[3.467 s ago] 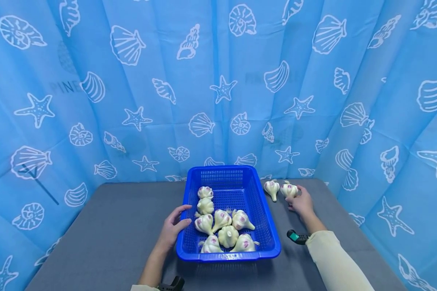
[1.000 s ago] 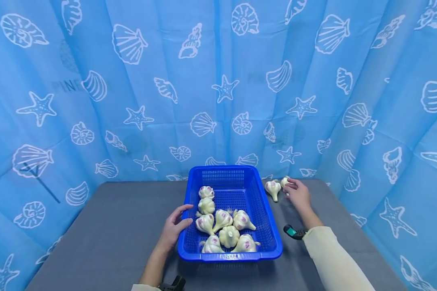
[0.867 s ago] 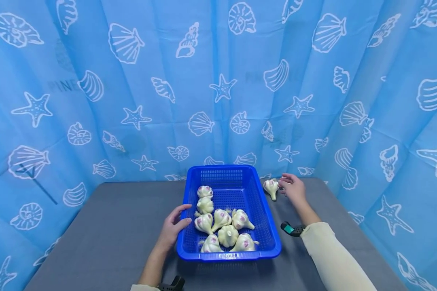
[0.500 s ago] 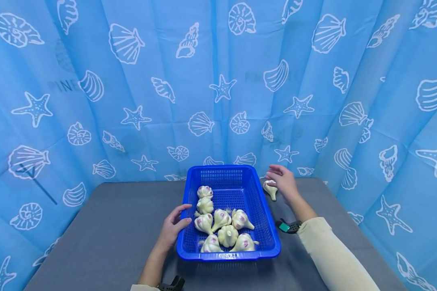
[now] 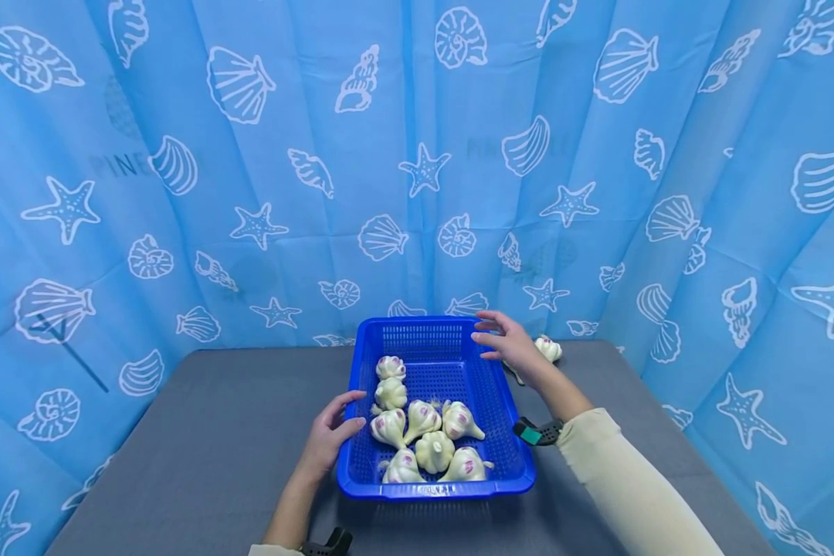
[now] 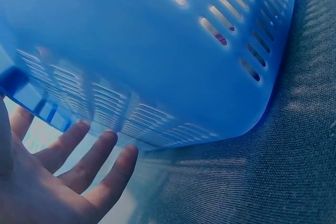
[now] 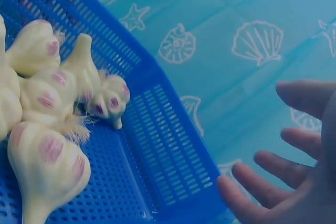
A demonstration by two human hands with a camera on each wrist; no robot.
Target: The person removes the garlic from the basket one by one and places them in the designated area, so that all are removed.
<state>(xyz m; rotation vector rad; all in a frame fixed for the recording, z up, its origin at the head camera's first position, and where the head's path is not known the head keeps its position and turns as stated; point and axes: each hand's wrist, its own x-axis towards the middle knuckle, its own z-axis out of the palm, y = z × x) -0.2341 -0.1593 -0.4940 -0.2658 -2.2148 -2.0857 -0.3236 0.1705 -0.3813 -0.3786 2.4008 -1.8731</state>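
Note:
A blue perforated plastic basket (image 5: pixel 514 455) holds several garlic bulbs, among them a front-right bulb (image 5: pixel 467 465) and a far-left bulb (image 5: pixel 391 367). At the left rim is my left hand (image 5: pixel 330 432): thumb and forefinger rest over the edge, and in the left wrist view the other fingers (image 6: pixel 97 163) extend loosely beside the outer wall. My right hand (image 5: pixel 517 351) hovers by the far right corner of the rim, fingers spread and nothing held. Beyond its wrist lies one garlic bulb (image 5: pixel 548 347) on the table; a second bulb is mostly hidden behind that hand.
A grey cloth-covered table (image 5: pixel 250 432) extends to both sides of the basket. Blue curtains (image 5: pixel 285 154) with white shell prints hang behind and along the sides. Inside the basket, the bulbs sit along the left and front, with bare floor (image 5: pixel 441 378) at the far right.
My right hand has left the outer garlic bulb on the table and moved left, over the nearer bulb, to the basket's far right rim. The left hand and the bulbs in the basket stayed put.

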